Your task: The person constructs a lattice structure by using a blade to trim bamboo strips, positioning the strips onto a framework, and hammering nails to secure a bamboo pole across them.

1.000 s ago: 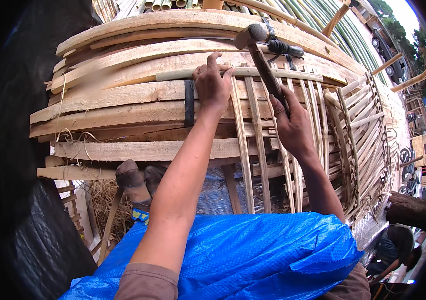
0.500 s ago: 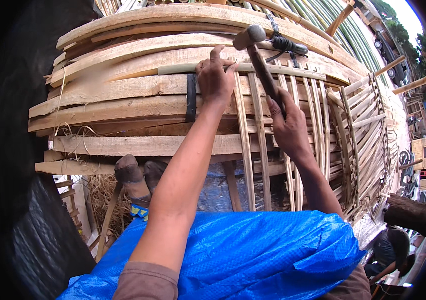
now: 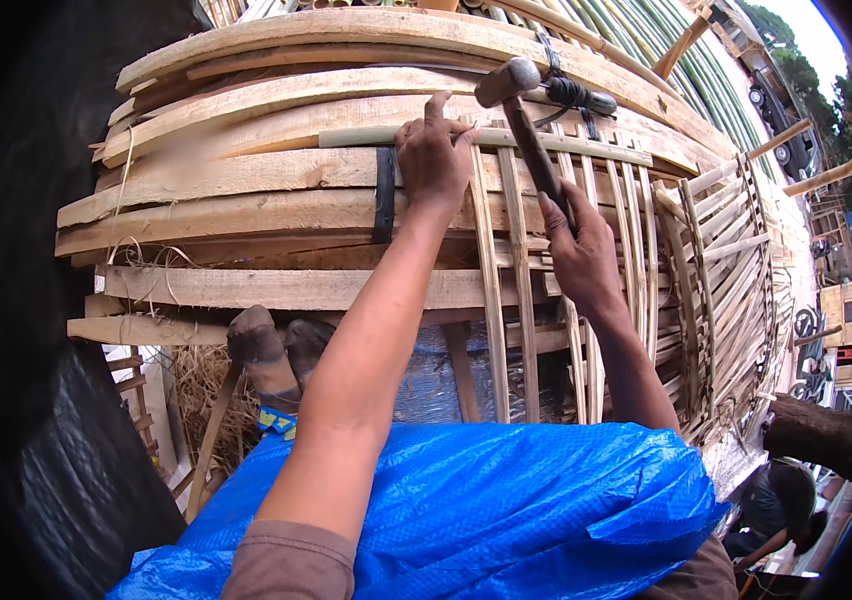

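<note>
In my right hand (image 3: 584, 250) is a hammer (image 3: 534, 145), gripped by its dark wooden handle. Its metal head is tilted up, above and to the right of my left hand (image 3: 434, 160). That hand is closed over a pale bamboo strip (image 3: 356, 137) lying crosswise. Its thumb and a finger pinch together by the top of a thin slat (image 3: 489, 290); whatever sits between them is too small to make out. Several such slats run from the strip down toward me, forming a lattice under my right hand.
Stacked sawn planks (image 3: 246, 215) lie beneath the work, with a black strap (image 3: 383, 195) round some. A dark-handled tool wrapped in black cord (image 3: 586, 97) rests beyond the hammer. Blue plastic sheet (image 3: 506, 500) covers my lap. Another person (image 3: 781, 505) bends at the lower right.
The hammer's head has shifted slightly right and down, and my right hand has moved only a little. My left hand stays at the same spot on the strip.
</note>
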`<action>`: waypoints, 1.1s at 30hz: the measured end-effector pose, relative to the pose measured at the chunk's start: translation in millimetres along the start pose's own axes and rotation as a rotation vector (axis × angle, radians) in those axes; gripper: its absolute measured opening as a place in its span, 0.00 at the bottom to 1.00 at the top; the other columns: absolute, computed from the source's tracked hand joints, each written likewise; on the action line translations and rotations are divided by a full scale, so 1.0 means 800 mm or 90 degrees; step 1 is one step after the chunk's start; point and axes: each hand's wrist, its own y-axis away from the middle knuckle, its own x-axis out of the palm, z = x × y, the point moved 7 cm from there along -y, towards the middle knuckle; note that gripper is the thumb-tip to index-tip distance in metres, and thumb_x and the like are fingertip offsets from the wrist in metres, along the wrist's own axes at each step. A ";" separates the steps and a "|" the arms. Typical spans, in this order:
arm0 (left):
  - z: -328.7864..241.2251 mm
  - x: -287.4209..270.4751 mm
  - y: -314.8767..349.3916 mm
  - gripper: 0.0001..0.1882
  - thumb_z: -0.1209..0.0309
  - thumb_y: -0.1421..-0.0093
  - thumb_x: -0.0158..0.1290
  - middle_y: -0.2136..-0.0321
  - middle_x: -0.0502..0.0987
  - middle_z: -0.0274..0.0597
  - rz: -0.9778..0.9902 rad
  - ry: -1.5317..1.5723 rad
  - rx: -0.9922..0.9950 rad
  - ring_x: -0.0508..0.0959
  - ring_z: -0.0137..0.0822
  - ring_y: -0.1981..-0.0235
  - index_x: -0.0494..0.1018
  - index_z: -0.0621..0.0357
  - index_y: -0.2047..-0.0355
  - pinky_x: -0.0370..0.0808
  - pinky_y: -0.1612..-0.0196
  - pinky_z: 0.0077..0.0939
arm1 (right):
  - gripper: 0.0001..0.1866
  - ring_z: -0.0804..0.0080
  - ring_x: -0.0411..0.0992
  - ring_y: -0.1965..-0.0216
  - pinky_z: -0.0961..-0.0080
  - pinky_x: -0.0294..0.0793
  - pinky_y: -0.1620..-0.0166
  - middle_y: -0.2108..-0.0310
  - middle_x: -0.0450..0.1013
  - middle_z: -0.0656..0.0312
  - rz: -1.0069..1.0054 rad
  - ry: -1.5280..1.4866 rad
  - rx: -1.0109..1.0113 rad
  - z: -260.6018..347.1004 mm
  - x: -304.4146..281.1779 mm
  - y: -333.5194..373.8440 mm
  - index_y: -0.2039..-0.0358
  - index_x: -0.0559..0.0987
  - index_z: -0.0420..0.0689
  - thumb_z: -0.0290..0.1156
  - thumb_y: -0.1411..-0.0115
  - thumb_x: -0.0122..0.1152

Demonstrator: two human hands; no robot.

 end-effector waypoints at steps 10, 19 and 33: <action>0.002 0.000 -0.011 0.31 0.65 0.47 0.66 0.70 0.84 0.31 -0.007 0.005 -0.003 0.80 0.40 0.59 0.66 0.52 0.45 0.66 0.45 0.40 | 0.19 0.61 0.76 0.67 0.64 0.72 0.62 0.65 0.77 0.45 0.033 0.011 0.068 -0.002 0.007 -0.005 0.47 0.74 0.40 0.39 0.31 0.54; -0.006 0.002 -0.002 0.31 0.64 0.46 0.66 0.69 0.84 0.32 0.009 -0.002 -0.013 0.80 0.41 0.59 0.65 0.54 0.45 0.66 0.44 0.39 | 0.17 0.66 0.71 0.73 0.65 0.69 0.67 0.73 0.74 0.52 -0.080 0.086 -0.107 -0.023 0.015 -0.005 0.49 0.74 0.41 0.39 0.31 0.53; 0.005 -0.002 -0.001 0.29 0.64 0.46 0.66 0.71 0.84 0.31 -0.024 -0.010 0.008 0.80 0.40 0.60 0.68 0.53 0.47 0.68 0.45 0.37 | 0.19 0.73 0.70 0.73 0.68 0.70 0.67 0.72 0.74 0.58 0.000 -0.026 0.022 0.019 -0.016 -0.013 0.48 0.74 0.39 0.41 0.30 0.53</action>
